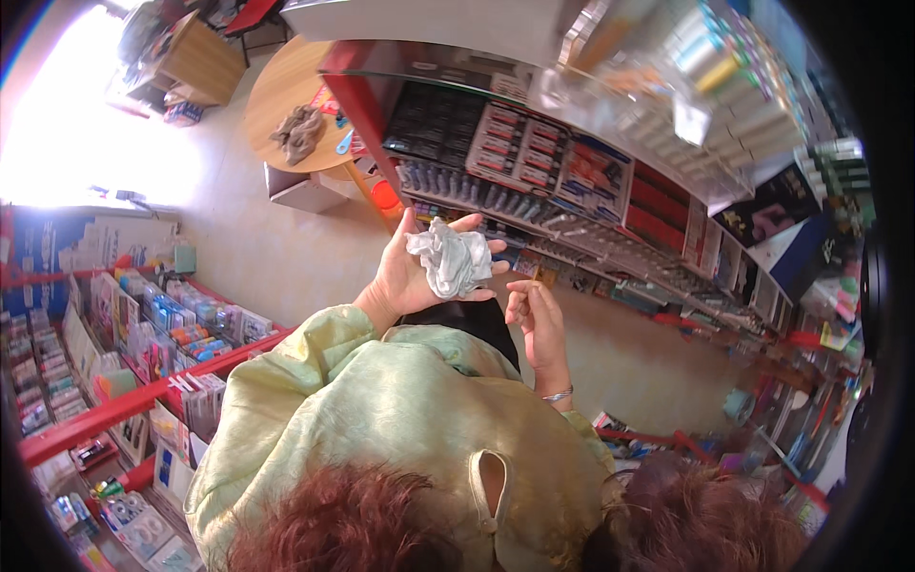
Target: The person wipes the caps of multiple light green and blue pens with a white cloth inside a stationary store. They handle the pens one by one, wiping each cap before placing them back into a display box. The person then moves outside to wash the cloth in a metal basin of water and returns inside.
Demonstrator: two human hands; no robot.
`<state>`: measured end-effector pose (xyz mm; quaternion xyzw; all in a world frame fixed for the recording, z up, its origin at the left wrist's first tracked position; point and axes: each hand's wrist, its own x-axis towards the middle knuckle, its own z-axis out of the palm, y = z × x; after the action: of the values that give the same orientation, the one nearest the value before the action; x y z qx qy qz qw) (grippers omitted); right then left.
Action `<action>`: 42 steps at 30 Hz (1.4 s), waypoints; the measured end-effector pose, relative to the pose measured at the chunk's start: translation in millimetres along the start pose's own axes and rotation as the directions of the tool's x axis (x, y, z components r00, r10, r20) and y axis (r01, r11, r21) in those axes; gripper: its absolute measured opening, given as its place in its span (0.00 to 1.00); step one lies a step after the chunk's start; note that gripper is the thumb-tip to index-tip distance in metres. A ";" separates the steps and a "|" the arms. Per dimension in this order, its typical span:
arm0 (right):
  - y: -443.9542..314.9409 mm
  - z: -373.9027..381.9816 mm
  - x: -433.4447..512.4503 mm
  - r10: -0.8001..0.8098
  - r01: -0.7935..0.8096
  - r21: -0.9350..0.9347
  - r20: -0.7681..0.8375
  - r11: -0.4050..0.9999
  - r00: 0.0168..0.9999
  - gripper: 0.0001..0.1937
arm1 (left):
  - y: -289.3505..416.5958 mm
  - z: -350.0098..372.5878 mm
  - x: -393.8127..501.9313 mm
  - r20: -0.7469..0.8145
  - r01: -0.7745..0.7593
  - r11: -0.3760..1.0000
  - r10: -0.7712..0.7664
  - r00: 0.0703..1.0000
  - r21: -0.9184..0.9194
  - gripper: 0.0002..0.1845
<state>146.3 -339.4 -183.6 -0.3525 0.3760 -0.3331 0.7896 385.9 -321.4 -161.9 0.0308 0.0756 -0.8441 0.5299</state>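
Observation:
My left hand is held out palm up, its fingers spread. A crumpled whitish cloth lies bunched on that palm and over the fingers; whether it is fabric or thick paper is hard to tell. To the right, apart from the cloth, is my right hand, with fingers loosely bent and nothing visible in them. A silver-coloured bracelet circles the right wrist. Both arms are in pale green sleeves.
Ahead stands a glass-topped display counter with packaged goods inside. A round wooden table at upper left bears a crumpled brown cloth. Red-edged display shelving full of small packaged items runs along the left.

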 end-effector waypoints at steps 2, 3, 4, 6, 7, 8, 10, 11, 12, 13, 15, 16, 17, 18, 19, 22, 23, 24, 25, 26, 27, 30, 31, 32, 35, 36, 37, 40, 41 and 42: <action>5.1 21.5 7.8 0.034 -0.033 -0.017 0.076 0.999 0.997 0.18 | 9.7 0.7 -20.9 0.031 -0.098 0.995 0.098 0.995 0.001 0.46; 6.5 31.5 12.1 0.048 -0.045 -0.032 0.108 0.998 0.993 0.18 | 15.4 1.5 -28.7 0.053 -0.141 0.990 0.141 0.989 -0.003 0.46; 11.3 42.0 17.8 0.082 -0.076 -0.048 0.149 0.996 0.985 0.17 | 21.3 1.1 -39.3 0.070 -0.188 0.982 0.187 0.980 0.016 0.46; 19.6 69.1 31.0 0.109 -0.084 -0.138 0.184 0.987 0.977 0.16 | 36.6 -2.4 -62.5 -0.016 -0.300 0.952 0.302 0.953 0.066 0.46; 24.3 88.2 42.2 0.121 -0.082 -0.182 0.213 0.980 0.969 0.15 | 49.0 -4.6 -77.0 -0.055 -0.363 0.927 0.369 0.928 0.098 0.46; 30.0 107.7 49.7 0.152 -0.090 -0.274 0.215 0.958 0.965 0.16 | 59.4 -14.9 -94.6 -0.052 -0.415 0.903 0.423 0.905 0.115 0.45; 53.2 143.8 76.6 0.092 0.047 -0.372 0.347 0.927 0.933 0.22 | 86.9 -26.6 -129.2 -0.069 -0.540 0.827 0.555 0.829 0.157 0.42; 61.5 170.6 86.3 0.068 0.126 -0.448 0.393 0.885 0.917 0.24 | 100.2 -32.3 -149.3 -0.077 -0.596 0.787 0.612 0.787 0.158 0.40; 70.9 197.2 100.0 0.049 0.215 -0.492 0.469 0.844 0.882 0.27 | 113.6 -41.1 -171.6 -0.095 -0.651 0.739 0.670 0.736 0.172 0.38; 82.6 223.0 112.3 0.021 0.325 -0.553 0.529 0.767 0.849 0.29 | 129.5 -45.6 -192.2 -0.108 -0.696 0.693 0.719 0.687 0.189 0.37; 98.0 288.3 131.1 -0.013 0.489 -0.580 0.636 0.652 0.771 0.32 | 162.4 -56.9 -231.3 -0.108 -0.781 0.599 0.800 0.590 0.177 0.28; 111.3 318.8 140.3 0.021 0.492 -0.566 0.669 0.662 0.743 0.33 | 180.1 -60.1 -250.9 -0.114 -0.801 0.574 0.819 0.563 0.171 0.27; 122.1 348.6 148.2 0.059 0.488 -0.561 0.694 0.668 0.717 0.34 | 196.4 -62.5 -271.4 -0.125 -0.817 0.554 0.832 0.540 0.159 0.26; 127.2 381.3 155.9 0.099 0.507 -0.567 0.724 0.649 0.683 0.35 | 214.3 -66.3 -293.2 -0.121 -0.824 0.535 0.845 0.522 0.187 0.27; 143.1 409.0 165.6 0.099 0.543 -0.544 0.759 0.640 0.644 0.35 | 232.8 -70.3 -313.8 -0.119 -0.826 0.520 0.854 0.506 0.215 0.27; 184.2 474.6 198.0 0.078 0.669 -0.485 0.837 0.563 0.541 0.35 | 284.1 -66.6 -356.2 -0.105 -0.828 0.469 0.882 0.460 0.306 0.27; 190.2 494.7 206.6 0.118 0.638 -0.528 0.813 0.561 0.570 0.35 | 298.2 -60.8 -366.1 -0.107 -0.827 0.476 0.878 0.467 0.298 0.28; 191.1 514.1 214.5 0.153 0.603 -0.568 0.787 0.560 0.598 0.35 | 312.3 -64.5 -372.4 -0.133 -0.821 0.477 0.878 0.459 0.315 0.28; 191.1 531.0 224.5 0.188 0.566 -0.618 0.749 0.545 0.636 0.35 | 326.8 -70.2 -373.8 -0.155 -0.811 0.490 0.871 0.465 0.319 0.28; 193.9 547.6 236.4 0.165 0.564 -0.617 0.741 0.549 0.650 0.32 | 346.5 -76.2 -379.8 -0.151 -0.810 0.492 0.870 0.469 0.318 0.28; 203.7 560.4 256.6 0.117 0.638 -0.565 0.789 0.523 0.603 0.30 | 365.8 -81.9 -384.4 -0.150 -0.809 0.497 0.867 0.475 0.314 0.28; 227.4 596.5 305.5 0.048 0.745 -0.461 0.863 0.482 0.503 0.21 | 400.2 -98.4 -402.4 -0.132 -0.818 0.490 0.871 0.473 0.301 0.26; 235.2 612.8 319.3 0.118 0.758 -0.475 0.871 0.447 0.477 0.19 | 414.4 -99.5 -412.3 -0.152 -0.829 0.441 0.897 0.415 0.344 0.25; 238.6 640.5 325.9 0.163 0.773 -0.454 0.889 0.443 0.428 0.17 | 418.3 -105.1 -427.9 -0.186 -0.831 0.392 0.920 0.345 0.396 0.24; 253.0 715.1 333.5 0.268 0.798 -0.374 0.924 0.473 0.274 0.14 | 441.9 -95.6 -484.4 -0.192 -0.876 0.301 0.951 0.244 0.377 0.21; 270.8 733.8 339.2 0.205 0.801 -0.291 0.955 0.523 0.213 0.13 | 454.7 -95.2 -503.6 -0.255 -0.876 0.297 0.944 0.209 0.379 0.21; 280.8 750.1 344.4 0.245 0.752 -0.331 0.942 0.571 0.228 0.13 | 465.2 -98.8 -519.4 -0.314 -0.885 0.284 0.934 0.169 0.369 0.21; 317.4 804.1 360.3 0.339 0.575 -0.423 0.906 0.701 0.253 0.11 | 499.5 -93.1 -555.9 -0.315 -0.926 0.201 0.944 0.097 0.320 0.20; 334.9 822.5 371.2 0.353 0.526 -0.449 0.894 0.722 0.277 0.10 | 513.7 -97.8 -567.5 -0.297 -0.940 0.175 0.951 0.085 0.291 0.21; 350.4 840.3 381.0 0.371 0.478 -0.479 0.876 0.736 0.308 0.10 | 529.4 -104.5 -578.7 -0.306 -0.944 0.149 0.951 0.055 0.295 0.21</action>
<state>1122.7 -198.0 -209.2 -0.7499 -0.0844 0.0726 0.6521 1111.6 -15.7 -238.8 0.2595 0.1434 -0.2612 0.9186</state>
